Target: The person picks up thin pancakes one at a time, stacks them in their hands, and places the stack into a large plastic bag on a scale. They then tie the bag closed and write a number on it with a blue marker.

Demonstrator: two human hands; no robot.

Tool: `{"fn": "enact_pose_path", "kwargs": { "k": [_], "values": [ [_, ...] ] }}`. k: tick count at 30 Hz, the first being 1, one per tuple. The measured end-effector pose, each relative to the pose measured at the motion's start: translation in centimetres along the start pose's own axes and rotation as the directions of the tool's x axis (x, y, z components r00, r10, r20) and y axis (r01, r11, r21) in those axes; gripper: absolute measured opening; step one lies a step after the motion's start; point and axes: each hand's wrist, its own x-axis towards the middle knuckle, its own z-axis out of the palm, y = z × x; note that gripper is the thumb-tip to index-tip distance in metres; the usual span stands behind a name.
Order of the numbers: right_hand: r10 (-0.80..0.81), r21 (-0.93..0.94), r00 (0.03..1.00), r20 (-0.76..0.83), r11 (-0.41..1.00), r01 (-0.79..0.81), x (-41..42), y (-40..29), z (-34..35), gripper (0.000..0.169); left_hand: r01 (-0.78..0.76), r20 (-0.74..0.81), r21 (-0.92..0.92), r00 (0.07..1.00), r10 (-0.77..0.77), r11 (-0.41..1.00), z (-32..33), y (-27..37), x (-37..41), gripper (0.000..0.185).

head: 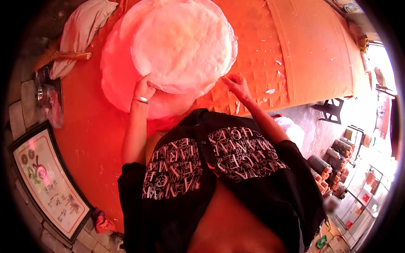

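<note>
A stack of thin, pale round sheets, perhaps flatbreads (183, 47), lies on an orange-red cloth (246, 63) in front of me. The upper sheets are smaller and sit to the right on a wider pinkish layer (117, 72). My left hand (146, 87), below a silver bracelet (140, 99), grips the near left edge of the upper sheets, with the thumb on top. At the right edge of the stack is my right hand (234, 84), its fingers curled and thumb near the forefinger; whether it pinches the thin edge cannot be told.
Thin white flakes (270, 91) are scattered on the cloth. A pale folded cloth (82, 28) and a brush-like tool with a wooden handle (74, 56) lie far left. A framed picture (47, 180) leans at the left; a dark stool (330, 110) stands right.
</note>
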Motion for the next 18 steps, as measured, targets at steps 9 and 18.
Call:
{"fn": "enact_pose_path", "kwargs": {
  "k": [9, 18],
  "values": [
    [-0.72, -0.645, 0.531, 0.447, 0.152, 0.749, 2.3, -2.9, 4.2, 0.046, 0.028, -0.017, -0.173, 0.999, -0.031, 0.985, 1.8, -0.9, -1.2, 0.016],
    [-0.769, -0.559, 0.432, 0.47, 0.119, 0.82, 3.4, -3.5, 6.6, 0.053, -0.023, -0.052, -0.197, 0.999, 0.013, 0.98, 4.2, -1.7, -2.4, 0.015]
  ]
}}
